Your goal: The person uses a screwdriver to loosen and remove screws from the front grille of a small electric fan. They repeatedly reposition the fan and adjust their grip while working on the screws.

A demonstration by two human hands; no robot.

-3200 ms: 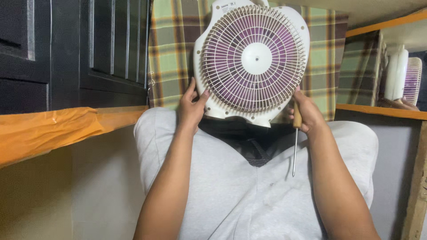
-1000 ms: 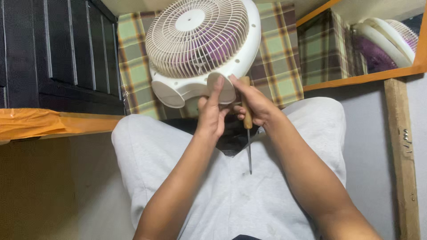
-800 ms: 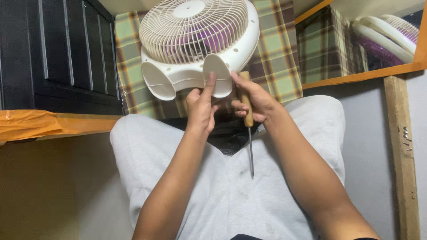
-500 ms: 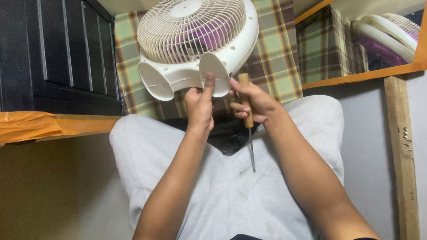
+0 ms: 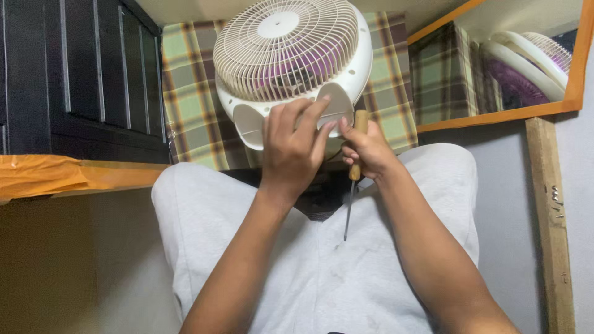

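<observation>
Plaid cloth (image 5: 192, 93) in green, yellow and maroon hung across the back, behind everything. Dark panelled cabinet (image 5: 68, 74) at the left, with an orange-wrapped ledge (image 5: 55, 173) running below it. Orange-framed mirror (image 5: 513, 62) at the upper right, showing a reflection of the cloth and of a fan. Bare wooden post (image 5: 547, 222) standing below the mirror against a pale wall. Grey trousers (image 5: 322, 272) filling the lower middle, knees spread.

White fan (image 5: 294, 55) held up above the lap, in front of the plaid cloth, tilted so that the round grille faces up and toward the camera. Purple blades seen through the grille ribs. Two rounded white feet at its lower edge, the left one (image 5: 250, 124) plain to see, the other mostly covered by fingers.

Left hand (image 5: 294, 148) spread over the fan's lower edge, fingers stretched and pressed against the base and the covered foot, gripping loosely rather than clenched.

Right hand (image 5: 368, 148) closed around a screwdriver (image 5: 354, 167) with a wooden handle, just beside the left hand and touching the fan's underside. Handle top poking up past the fingers near the fan rim; thin metal shaft pointing down toward the trousers, tip hanging free above the lap, touching nothing.
</observation>
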